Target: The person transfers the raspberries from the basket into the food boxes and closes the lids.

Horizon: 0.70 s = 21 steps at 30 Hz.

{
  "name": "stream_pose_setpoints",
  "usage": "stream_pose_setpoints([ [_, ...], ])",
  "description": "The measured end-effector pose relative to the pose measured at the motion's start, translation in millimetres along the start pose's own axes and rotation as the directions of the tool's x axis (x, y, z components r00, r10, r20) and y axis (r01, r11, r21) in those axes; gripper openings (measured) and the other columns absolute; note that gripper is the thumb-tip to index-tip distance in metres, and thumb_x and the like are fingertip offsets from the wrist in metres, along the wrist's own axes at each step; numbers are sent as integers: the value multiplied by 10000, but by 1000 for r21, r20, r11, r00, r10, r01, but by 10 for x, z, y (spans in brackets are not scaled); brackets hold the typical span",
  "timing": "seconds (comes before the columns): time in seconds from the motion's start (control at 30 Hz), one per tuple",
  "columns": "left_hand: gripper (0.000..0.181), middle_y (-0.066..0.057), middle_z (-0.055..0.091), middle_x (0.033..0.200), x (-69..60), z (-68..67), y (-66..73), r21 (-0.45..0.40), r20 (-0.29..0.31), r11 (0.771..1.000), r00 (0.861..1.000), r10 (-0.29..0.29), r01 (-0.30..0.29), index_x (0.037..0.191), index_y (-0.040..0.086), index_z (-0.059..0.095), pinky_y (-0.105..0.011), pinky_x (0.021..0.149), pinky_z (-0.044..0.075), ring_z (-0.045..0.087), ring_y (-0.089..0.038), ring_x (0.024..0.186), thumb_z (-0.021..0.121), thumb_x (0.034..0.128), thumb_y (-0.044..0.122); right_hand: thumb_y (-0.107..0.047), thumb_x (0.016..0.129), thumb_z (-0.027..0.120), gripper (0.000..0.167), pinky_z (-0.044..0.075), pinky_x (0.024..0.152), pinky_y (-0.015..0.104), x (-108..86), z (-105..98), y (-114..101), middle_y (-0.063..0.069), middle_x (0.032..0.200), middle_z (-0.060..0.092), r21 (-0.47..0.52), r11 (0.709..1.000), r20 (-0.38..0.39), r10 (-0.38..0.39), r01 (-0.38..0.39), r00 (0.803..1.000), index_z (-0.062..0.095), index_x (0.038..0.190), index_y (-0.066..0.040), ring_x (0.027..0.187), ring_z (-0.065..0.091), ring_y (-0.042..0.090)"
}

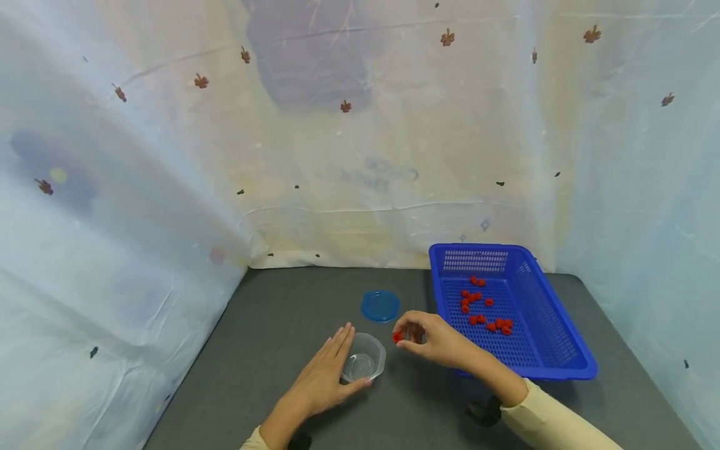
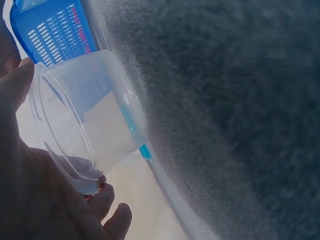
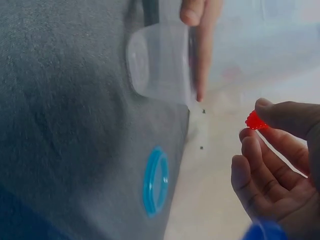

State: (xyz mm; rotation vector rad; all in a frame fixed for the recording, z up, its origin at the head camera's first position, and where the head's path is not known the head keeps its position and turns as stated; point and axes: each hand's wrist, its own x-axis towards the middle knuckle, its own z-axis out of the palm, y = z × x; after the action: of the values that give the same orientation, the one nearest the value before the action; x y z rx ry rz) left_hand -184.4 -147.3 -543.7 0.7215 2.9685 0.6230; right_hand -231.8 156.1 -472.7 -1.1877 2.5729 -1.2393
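A clear plastic container stands upright on the table, with nothing visible inside. My left hand rests against its rim, fingers straight along the left side and thumb at the near edge. Between thumb and fingertips, my right hand pinches a red raspberry, held just right of the container and apart from it. Several more raspberries lie scattered in a blue plastic basket at the right. Beyond the container, a round blue lid lies flat.
The dark grey table carries everything. A pale patterned curtain hangs along its back and sides. The basket's raised left wall stands close to the right forearm.
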Motion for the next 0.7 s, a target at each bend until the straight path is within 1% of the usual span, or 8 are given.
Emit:
stream_pose_setpoints([
  [0.1,1106,-74,108,1807,19,-10,10,-4,-9,1000,1000,10,-10,1736,92,138,-550,1326,218,161,-312,1657,654,975,707,-127,996,795,177,581,689,258,58,68,-7,-54,1021,714,-6,1000,16,-14,14,1000,715,1153,-130,782,614,23],
  [0.2,1101,-89,118,1805,26,-20,18,-13,-5,1000,1000,10,-10,1736,94,138,-553,1323,226,167,-322,1655,663,977,694,-117,992,797,183,574,682,240,116,139,-20,-52,1011,700,-13,1000,35,-18,18,999,713,1154,-118,775,603,16],
  [0.4,1095,-139,148,1796,39,-38,29,-13,9,1000,1000,19,-19,1727,59,158,-564,1313,246,179,-334,1651,658,984,689,-119,998,790,164,560,661,216,204,270,-59,-81,987,688,-28,1000,84,1,2,996,712,1143,-122,751,584,-5],
  [0.53,1093,-116,121,1802,39,-55,43,-12,20,1000,1000,16,-16,1729,62,143,-566,1314,241,172,-335,1652,655,989,683,-93,993,791,158,549,642,205,248,342,-60,-68,972,696,-27,1000,88,-2,4,996,710,1128,-112,727,569,-18],
  [0.7,1090,-106,117,1803,23,-82,48,-7,25,1000,1000,3,-3,1728,58,147,-555,1320,230,166,-335,1653,672,988,663,-82,987,795,157,541,638,199,315,410,-68,-28,981,709,-27,999,83,-28,30,996,709,1117,-95,730,567,-7],
])
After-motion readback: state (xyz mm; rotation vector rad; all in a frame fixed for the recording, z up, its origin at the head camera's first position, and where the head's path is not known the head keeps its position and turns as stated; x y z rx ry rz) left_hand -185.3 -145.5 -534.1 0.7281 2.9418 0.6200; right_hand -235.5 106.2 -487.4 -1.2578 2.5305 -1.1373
